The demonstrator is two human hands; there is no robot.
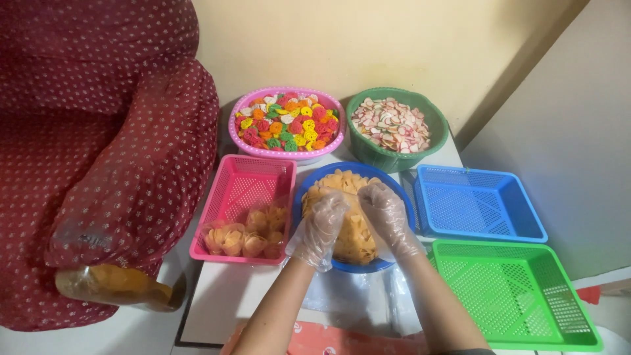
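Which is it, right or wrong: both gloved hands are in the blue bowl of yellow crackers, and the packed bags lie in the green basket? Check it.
Wrong on one point. The head view shows the packed bags lying in the pink basket, not the green basket, which holds none. Both gloved hands, left and right, are in the blue bowl of yellow crackers.

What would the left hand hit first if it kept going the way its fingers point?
The left hand points up and away, already on the orange crackers in the blue bowl. Beyond them, probably the bowl's far rim; depth is unclear.
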